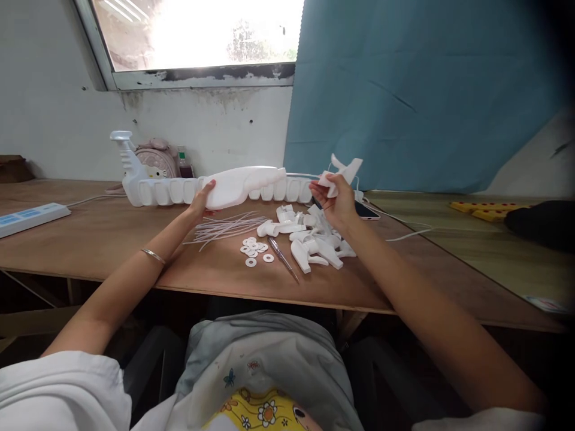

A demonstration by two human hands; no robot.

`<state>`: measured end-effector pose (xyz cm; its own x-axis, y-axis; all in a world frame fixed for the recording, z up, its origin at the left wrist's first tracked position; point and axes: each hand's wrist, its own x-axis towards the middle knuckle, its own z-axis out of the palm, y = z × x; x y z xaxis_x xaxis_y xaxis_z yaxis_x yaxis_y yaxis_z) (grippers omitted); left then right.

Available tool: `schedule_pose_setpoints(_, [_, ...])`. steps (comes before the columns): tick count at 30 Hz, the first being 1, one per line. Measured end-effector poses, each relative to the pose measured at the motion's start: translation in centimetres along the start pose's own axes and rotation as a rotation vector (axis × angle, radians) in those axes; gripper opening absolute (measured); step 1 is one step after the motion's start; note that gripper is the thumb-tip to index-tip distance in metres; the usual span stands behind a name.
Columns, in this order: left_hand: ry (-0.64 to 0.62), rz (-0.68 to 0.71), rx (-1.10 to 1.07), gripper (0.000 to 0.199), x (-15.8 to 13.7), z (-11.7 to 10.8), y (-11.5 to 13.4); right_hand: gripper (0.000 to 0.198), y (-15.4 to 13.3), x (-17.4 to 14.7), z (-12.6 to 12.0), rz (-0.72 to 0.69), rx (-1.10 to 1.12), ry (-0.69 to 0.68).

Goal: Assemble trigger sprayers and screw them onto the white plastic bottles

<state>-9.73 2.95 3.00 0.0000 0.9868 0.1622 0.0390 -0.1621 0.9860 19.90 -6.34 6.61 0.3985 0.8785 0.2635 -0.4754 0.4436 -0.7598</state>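
My left hand [203,200] is closed round the base of a white plastic bottle [242,184], which lies nearly level in the air with its narrow neck to the right. In my right hand [335,200] is a white trigger spray head [345,172], gripped between thumb and fingers, a short way right of the neck and apart from it. Below on the table are a pile of white spray heads [309,245], a bundle of thin white tubes [231,226], several white ring washers [254,246] and a screwdriver with a clear handle [283,259].
Along the back stands a row of white bottles [175,191], one at the left end with a spray head [121,136]. Behind are a pink bag [157,158] and a small dark bottle [184,163]. A power strip [33,218] lies left; a phone [366,211] and cable lie right.
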Motion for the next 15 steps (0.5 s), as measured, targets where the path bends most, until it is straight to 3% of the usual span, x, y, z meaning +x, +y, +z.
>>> schedule_pose_setpoints(3, [0.142,-0.01,0.129,0.057,1.2,0.3,-0.3,0.007,-1.5,1.9,-1.7,-0.02,0.123,0.18])
schedule_pose_setpoints(8, [0.34,0.145,0.513,0.058,3.1,2.1,0.5,0.009,-4.5,4.3,-5.8,-0.184,0.302,0.497])
schedule_pose_setpoints(11, [0.353,0.252,0.73,0.059,3.9,3.8,1.0,0.005,-5.8,4.8,-7.8,-0.224,0.35,0.625])
schedule_pose_setpoints(15, [0.316,0.312,0.83,0.063,4.1,6.0,1.3,0.003,-6.2,4.9,-8.5,-0.226,0.383,0.637])
